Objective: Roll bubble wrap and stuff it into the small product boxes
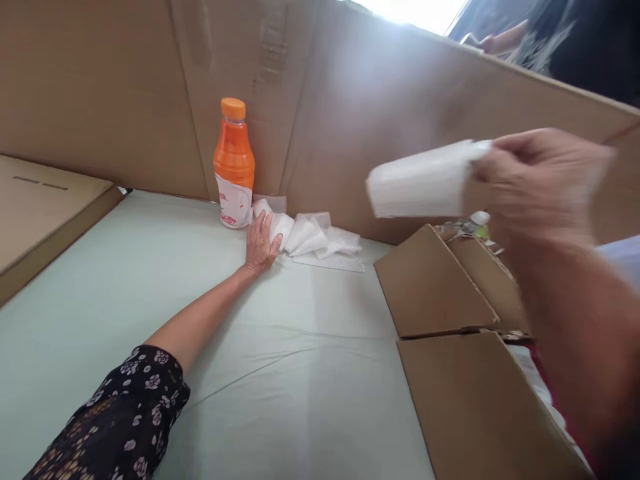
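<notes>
My left hand lies with fingers stretched out and thumb apart on a row of overlapping bubble wrap pieces, against the cardboard wall. Just left of its fingertips stands an orange bottle with an orange cap and a white label, upright. Raised at the right, my right hand pinches the end of a white translucent wrap piece. That piece hangs in the air to the left of the fingers, apart from the row below. The right hand is slightly blurred.
A tall cardboard wall runs along the back of the pale green surface. An open carton with flaps stands at the right, a clear bottle behind it. A flat cardboard box lies left. Another person's hand shows beyond the wall.
</notes>
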`<action>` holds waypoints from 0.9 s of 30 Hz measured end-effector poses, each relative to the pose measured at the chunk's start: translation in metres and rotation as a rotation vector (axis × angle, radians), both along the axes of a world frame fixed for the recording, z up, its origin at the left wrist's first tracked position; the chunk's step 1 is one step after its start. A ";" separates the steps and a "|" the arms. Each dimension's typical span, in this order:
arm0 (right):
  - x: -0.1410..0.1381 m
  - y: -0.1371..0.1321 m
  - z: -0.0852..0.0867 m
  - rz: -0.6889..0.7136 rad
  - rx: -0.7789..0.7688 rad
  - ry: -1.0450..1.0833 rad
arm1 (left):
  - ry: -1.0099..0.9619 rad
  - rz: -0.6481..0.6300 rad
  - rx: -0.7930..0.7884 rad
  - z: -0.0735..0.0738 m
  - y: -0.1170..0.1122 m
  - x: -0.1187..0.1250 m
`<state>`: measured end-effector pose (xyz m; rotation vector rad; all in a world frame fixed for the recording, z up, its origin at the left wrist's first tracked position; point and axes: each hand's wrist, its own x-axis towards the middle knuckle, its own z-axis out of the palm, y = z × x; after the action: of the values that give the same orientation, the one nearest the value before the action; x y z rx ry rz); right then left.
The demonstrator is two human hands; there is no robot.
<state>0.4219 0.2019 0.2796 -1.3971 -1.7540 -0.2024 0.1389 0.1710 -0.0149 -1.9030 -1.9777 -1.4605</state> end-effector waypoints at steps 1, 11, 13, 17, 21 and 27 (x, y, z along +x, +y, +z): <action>-0.019 0.012 -0.011 0.061 -0.012 0.094 | -0.040 0.018 0.048 -0.002 0.001 -0.001; -0.079 0.020 -0.187 0.332 -0.389 0.101 | -0.179 0.079 0.118 -0.009 0.010 -0.002; -0.080 0.001 -0.200 0.393 -0.283 0.002 | -0.162 0.081 0.074 -0.010 0.012 -0.002; -0.109 -0.011 -0.205 0.445 -0.182 -0.352 | -0.137 0.086 0.015 -0.009 0.012 -0.002; -0.144 0.014 -0.208 0.342 -0.382 -0.575 | -0.119 0.087 -0.009 -0.007 0.012 -0.002; -0.150 0.036 -0.217 0.336 -0.501 -0.595 | -0.096 0.075 -0.018 -0.008 0.014 -0.001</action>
<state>0.2714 0.2377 0.0627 -1.4391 -2.6423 0.0161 0.1383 0.1847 -0.0230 -1.7763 -2.0847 -1.5476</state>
